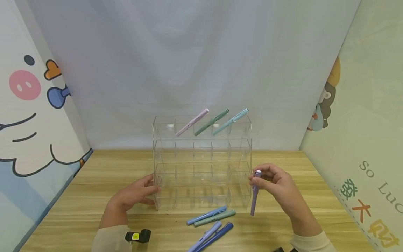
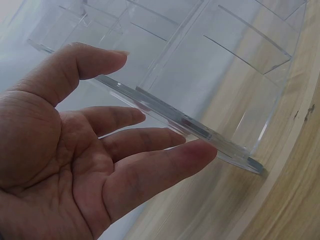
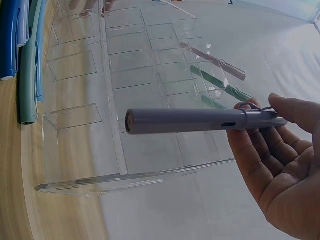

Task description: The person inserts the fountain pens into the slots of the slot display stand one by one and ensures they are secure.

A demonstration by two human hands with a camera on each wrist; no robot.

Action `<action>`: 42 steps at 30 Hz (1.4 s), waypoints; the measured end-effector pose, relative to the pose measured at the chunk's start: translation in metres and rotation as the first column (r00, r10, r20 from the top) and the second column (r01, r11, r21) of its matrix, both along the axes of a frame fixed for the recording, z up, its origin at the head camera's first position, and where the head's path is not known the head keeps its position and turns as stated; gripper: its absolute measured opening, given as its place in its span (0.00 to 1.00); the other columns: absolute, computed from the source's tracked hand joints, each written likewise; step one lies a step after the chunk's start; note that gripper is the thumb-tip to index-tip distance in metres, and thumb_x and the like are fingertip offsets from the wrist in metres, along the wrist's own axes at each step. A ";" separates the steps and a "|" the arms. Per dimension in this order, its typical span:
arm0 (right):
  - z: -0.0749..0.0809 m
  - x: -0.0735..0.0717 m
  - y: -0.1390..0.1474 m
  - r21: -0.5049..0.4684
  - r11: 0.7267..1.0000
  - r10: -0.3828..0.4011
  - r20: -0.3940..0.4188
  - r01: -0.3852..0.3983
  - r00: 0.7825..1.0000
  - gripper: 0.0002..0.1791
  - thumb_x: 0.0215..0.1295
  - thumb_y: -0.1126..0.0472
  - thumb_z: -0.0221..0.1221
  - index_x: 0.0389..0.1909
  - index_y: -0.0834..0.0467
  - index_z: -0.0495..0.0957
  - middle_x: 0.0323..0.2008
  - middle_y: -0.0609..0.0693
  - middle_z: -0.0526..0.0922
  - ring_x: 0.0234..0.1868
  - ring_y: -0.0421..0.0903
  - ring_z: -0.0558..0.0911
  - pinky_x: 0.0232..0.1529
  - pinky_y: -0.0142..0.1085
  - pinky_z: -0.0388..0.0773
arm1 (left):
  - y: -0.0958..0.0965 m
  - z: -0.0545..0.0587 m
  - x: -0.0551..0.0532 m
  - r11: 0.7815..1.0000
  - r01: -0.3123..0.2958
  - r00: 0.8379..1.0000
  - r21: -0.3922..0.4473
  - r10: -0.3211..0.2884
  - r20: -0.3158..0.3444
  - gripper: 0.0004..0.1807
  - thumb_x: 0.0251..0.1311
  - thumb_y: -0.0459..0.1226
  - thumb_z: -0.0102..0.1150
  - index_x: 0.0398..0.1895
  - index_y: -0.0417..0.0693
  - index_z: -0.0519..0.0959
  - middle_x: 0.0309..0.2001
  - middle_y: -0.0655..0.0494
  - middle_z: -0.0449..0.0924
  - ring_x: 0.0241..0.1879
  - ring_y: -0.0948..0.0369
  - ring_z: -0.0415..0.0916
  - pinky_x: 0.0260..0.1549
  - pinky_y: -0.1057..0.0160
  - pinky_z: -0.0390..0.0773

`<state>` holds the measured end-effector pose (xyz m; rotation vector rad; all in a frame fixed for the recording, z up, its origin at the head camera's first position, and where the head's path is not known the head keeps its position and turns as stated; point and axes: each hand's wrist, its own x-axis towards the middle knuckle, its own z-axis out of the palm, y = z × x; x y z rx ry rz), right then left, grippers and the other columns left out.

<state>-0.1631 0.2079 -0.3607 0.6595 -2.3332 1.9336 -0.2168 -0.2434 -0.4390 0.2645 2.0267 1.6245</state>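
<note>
We are pinching the purple pen [image 1: 254, 201] by its clip end between our right hand [image 1: 278, 183]'s thumb and fingers, its other end pointing down below the grip. The clear rack [image 1: 203, 171] is standing just left of that pinch; our left hand [image 1: 133, 192] is resting at its opposite side, fingers relaxed. Four loose pens [image 1: 215, 218] are lying leftward, nearer us. We should be pinching lightly, keeping the free tip from knocking the rack and steadying without pushing.

Soft even light, small glare spots on the clear rack [image 1: 203, 173], greyer, hazier wrist views
</note>
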 end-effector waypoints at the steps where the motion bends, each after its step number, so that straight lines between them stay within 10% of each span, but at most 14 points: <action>1: 0.000 0.000 0.000 -0.004 1.000 0.003 0.003 -0.003 1.000 0.17 0.69 0.67 0.58 0.53 0.74 0.70 0.44 0.54 0.85 0.44 0.51 0.87 0.43 0.39 0.85 | 0.000 0.000 0.000 1.000 0.000 1.000 0.000 0.000 0.000 0.43 0.70 0.46 0.55 0.79 0.49 0.43 0.70 0.33 0.60 0.62 0.42 0.70 0.53 0.45 0.79; 14: 0.005 0.000 0.003 0.125 0.986 -0.095 -0.130 0.112 0.987 0.18 0.71 0.65 0.57 0.60 0.61 0.74 0.45 0.58 0.82 0.45 0.41 0.84 0.48 0.31 0.82 | 0.001 0.001 0.001 1.000 -0.003 1.000 0.007 0.003 -0.011 0.41 0.71 0.43 0.54 0.79 0.49 0.44 0.70 0.33 0.61 0.62 0.42 0.71 0.53 0.45 0.79; 28: 0.019 -0.021 -0.001 -0.150 0.975 -0.198 -0.235 0.166 0.951 0.17 0.71 0.68 0.55 0.58 0.67 0.70 0.47 0.57 0.81 0.48 0.47 0.85 0.43 0.36 0.84 | 0.001 -0.003 -0.001 1.000 -0.003 1.000 0.011 0.004 -0.010 0.40 0.72 0.43 0.53 0.79 0.51 0.44 0.70 0.34 0.60 0.62 0.42 0.70 0.52 0.45 0.79; 42: 0.038 -0.070 -0.055 -0.632 0.758 -0.383 -0.236 0.159 0.893 0.16 0.66 0.71 0.59 0.54 0.67 0.71 0.43 0.60 0.81 0.45 0.53 0.84 0.45 0.40 0.84 | 0.000 -0.001 0.000 1.000 -0.018 1.000 0.004 0.018 -0.001 0.41 0.71 0.43 0.54 0.79 0.50 0.44 0.70 0.34 0.60 0.63 0.41 0.69 0.52 0.45 0.79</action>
